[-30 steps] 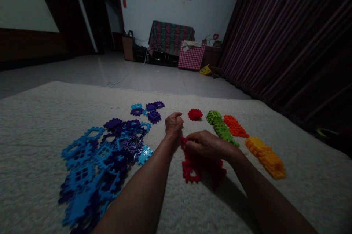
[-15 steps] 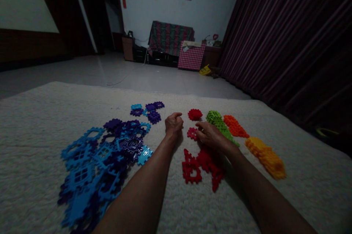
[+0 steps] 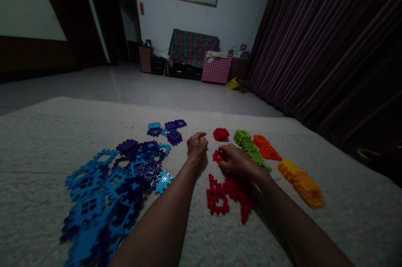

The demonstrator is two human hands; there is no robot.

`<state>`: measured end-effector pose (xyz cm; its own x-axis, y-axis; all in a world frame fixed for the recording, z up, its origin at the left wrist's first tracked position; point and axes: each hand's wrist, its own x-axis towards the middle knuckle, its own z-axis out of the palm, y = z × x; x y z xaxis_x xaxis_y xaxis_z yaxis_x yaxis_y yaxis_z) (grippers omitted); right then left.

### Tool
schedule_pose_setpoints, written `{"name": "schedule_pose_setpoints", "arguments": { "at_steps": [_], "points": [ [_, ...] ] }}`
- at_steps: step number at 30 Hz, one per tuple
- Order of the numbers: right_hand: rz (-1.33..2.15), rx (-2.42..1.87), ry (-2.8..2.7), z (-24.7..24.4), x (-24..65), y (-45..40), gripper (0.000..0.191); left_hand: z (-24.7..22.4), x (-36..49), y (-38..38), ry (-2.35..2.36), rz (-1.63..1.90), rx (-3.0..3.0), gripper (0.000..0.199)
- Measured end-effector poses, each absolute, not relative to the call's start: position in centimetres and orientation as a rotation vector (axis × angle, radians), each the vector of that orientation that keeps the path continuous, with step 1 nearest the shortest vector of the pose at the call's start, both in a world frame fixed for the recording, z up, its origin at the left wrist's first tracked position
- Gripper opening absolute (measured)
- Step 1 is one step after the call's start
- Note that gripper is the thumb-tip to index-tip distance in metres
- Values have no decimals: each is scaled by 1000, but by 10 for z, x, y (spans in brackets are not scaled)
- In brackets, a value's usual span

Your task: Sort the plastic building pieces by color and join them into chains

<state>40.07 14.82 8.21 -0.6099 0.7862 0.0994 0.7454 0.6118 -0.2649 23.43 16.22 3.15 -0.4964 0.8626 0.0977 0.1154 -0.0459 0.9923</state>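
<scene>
My left hand (image 3: pixel 197 146) rests closed on the pale mat, its fingers curled in; whatever it may hold is hidden. To its right, my right hand (image 3: pixel 234 158) has thumb and fingers apart around the edge of a small red gear piece (image 3: pixel 216 156) lying on the mat. Just beyond is a stack of round red pieces (image 3: pixel 221 134). Nearer to me, red pieces (image 3: pixel 218 200) lie partly under my right wrist. A row of green pieces (image 3: pixel 248 143) runs beside my right hand.
Orange pieces (image 3: pixel 266 147) and yellow-orange pieces (image 3: pixel 301 183) lie in rows on the right. A large heap of blue and purple pieces (image 3: pixel 89 206) spreads over the left, with a smaller purple group (image 3: pixel 174 137) behind. The mat (image 3: pixel 63 122) ends before a tiled floor.
My right hand has moved slightly left and its fingers now reach around the small red gear piece. My left hand remains closed in about the same place. The camera view has shifted slightly.
</scene>
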Motion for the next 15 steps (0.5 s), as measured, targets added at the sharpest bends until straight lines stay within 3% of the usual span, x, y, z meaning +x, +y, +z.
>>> {"name": "schedule_pose_setpoints", "arguments": {
  "at_steps": [6, 15],
  "points": [
    [283, -1297, -2445, 85, 407, 164, 48, 38, 235, 157, 1637, 1592, 1064, 40],
    [42, -1286, -2336, 73, 410, 231, 57, 34, 235, 160, 1623, 1605, 1014, 40]
  ]
}}
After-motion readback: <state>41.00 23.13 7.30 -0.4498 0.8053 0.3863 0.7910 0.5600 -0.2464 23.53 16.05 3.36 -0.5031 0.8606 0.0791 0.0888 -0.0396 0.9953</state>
